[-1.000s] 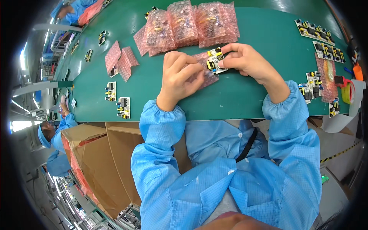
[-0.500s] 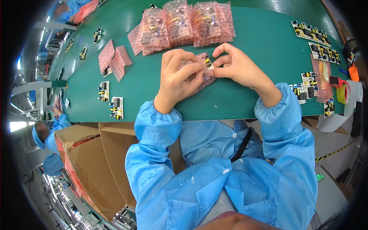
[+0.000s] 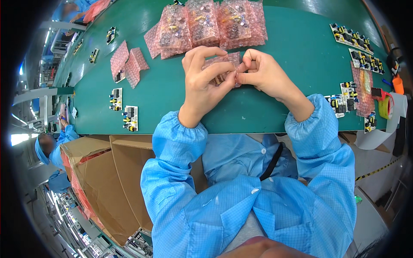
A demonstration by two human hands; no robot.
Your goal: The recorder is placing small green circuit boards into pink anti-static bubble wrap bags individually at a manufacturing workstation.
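My left hand (image 3: 205, 79) and my right hand (image 3: 263, 73) meet over the green table (image 3: 275, 107), both pinching one pink bubble-wrap bag (image 3: 229, 64) with a small circuit board inside it. The left fingers curl over the bag from the left. At its right edge the right thumb and fingers press together. Most of the board is hidden by fingers and wrap. Just beyond my hands lies a pile of filled pink bubble bags (image 3: 206, 23).
Bare circuit boards (image 3: 130, 117) lie at the left, more boards (image 3: 357, 41) at the far right. Empty pink bags (image 3: 128, 64) sit left. Tape rolls (image 3: 385, 105) are at the right edge. An open cardboard box (image 3: 107, 180) stands below left, beside another person (image 3: 47, 148).
The board was visible between my fingers a second ago; now it sits inside the pink bag and both hands pinch the bag closed. My view has shifted slightly.
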